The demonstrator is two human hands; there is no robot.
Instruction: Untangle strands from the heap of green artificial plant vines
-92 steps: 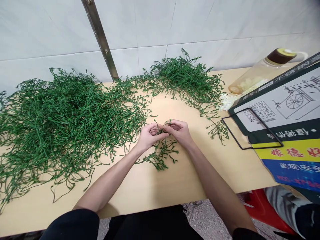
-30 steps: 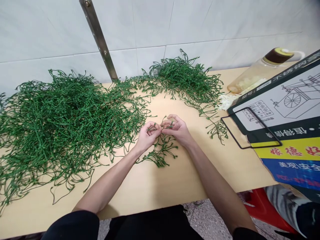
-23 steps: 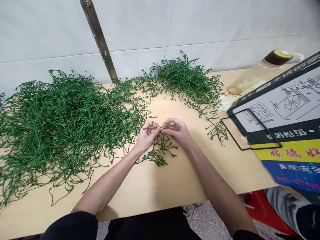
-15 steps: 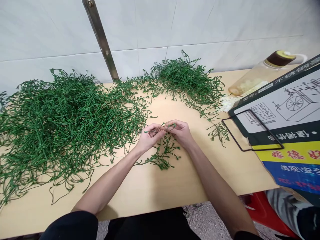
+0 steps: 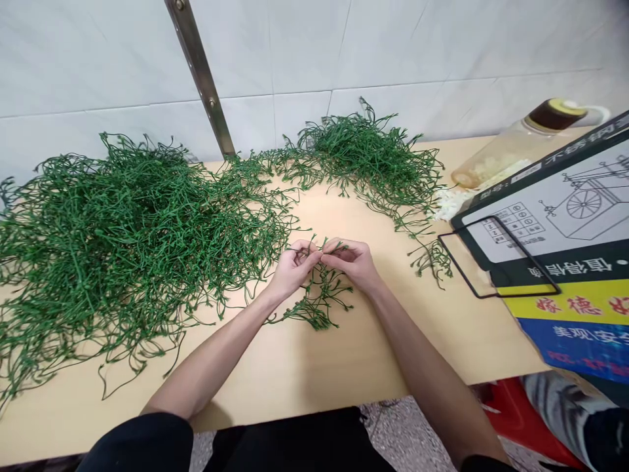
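Above the middle of the table (image 5: 354, 367), my left hand (image 5: 293, 267) and my right hand (image 5: 354, 263) meet at the fingertips. Both pinch thin green artificial plant stems (image 5: 324, 246), whose budded tips poke out above and between the fingers. Exactly how the stems cross there is hidden by the fingers. Just below the hands lies a small cluster of green plastic sprigs (image 5: 319, 308), partly covered by them. A large tangled heap of the same sprigs (image 5: 122, 242) spreads over the left of the table, its edge close to my left hand.
A second sprig pile (image 5: 363, 151) lies at the back by the tiled wall (image 5: 393, 46). To the right stand a printed box (image 5: 580, 216) with a black wire frame (image 5: 498, 295), white bits (image 5: 449, 203) and a tilted bottle (image 5: 511, 147). A red stool (image 5: 521, 419) is below.
My fingertips have drawn closer together around the stems, and the stem tips between them have shifted slightly. The sprig piles stay where they were.
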